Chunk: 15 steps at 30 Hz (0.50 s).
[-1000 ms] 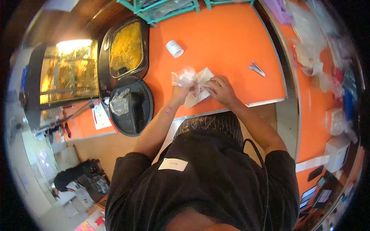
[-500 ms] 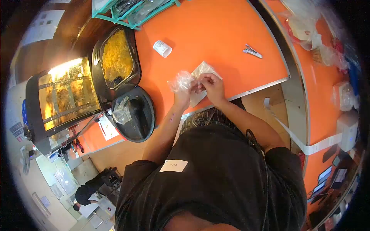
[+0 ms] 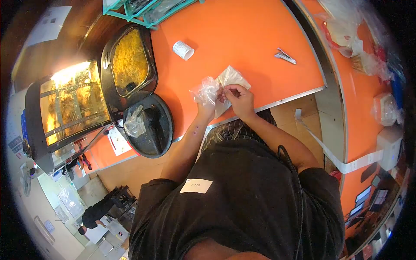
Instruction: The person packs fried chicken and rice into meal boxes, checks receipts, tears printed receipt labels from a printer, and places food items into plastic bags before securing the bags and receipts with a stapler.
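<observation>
My left hand [image 3: 208, 109] is closed at the front part of the orange table, with a crumpled clear plastic bag [image 3: 204, 92] bunched at its fingers. Right beside it, my right hand [image 3: 241, 103] has thumb and fingers pinched together near the left fingertips. What it pinches is too small to make out. Behind and partly under both hands lies a pale paper bag [image 3: 233, 76], its lower part covered by them.
A white printed roll [image 3: 183, 50] and a stapler [image 3: 285, 56] lie on the orange table [image 3: 242, 30]. To the left are a tray of yellow shredded food [image 3: 130, 60], a black round tray [image 3: 167, 130] and a lit display case [image 3: 71, 102]. A teal basket [image 3: 151, 21] stands behind.
Both hands stay together at almost the same place, with small finger movements. The paper bag and clear plastic have shifted slightly. In the background, another person has moved a little.
</observation>
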Available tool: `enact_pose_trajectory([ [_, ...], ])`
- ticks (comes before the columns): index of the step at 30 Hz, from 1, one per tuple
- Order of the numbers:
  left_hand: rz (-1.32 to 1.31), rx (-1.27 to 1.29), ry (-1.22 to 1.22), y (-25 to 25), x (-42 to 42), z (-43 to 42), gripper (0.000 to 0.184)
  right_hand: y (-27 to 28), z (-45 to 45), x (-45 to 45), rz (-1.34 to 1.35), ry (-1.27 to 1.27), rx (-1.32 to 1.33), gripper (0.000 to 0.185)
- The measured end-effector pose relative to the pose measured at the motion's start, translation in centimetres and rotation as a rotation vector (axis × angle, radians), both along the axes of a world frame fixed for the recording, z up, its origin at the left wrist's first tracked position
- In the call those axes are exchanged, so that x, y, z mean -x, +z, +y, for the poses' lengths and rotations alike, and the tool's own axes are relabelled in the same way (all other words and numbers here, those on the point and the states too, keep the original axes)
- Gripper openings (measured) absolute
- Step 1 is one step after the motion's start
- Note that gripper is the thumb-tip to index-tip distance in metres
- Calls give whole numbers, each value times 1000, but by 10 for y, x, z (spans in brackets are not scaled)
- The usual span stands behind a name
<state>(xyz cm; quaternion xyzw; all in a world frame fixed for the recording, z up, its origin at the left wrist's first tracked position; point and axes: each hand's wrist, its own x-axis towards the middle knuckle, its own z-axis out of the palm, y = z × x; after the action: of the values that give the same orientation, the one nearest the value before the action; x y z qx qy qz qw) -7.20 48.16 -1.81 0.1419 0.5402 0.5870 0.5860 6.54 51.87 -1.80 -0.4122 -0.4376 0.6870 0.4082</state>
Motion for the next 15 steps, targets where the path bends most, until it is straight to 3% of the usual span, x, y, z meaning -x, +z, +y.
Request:
enact_pose_trajectory([
  [5,81,-31,-35,1,-1,0,17,-2,3,0,-67,28,-4,13],
  [8,-1,-36,-22,0,2,-1,19,-11,3,3,-27,25,2,12],
  [11,168,-86,-103,10,4,-3,18,-7,4,3,-23,-7,38,12],
  [14,668,-51,-386,-27,30,-1,21,1,13,-1,-74,21,84,14],
  [15,724,-104,-373,-30,29,-1,21,1,19,-2,-94,47,97,15],
])
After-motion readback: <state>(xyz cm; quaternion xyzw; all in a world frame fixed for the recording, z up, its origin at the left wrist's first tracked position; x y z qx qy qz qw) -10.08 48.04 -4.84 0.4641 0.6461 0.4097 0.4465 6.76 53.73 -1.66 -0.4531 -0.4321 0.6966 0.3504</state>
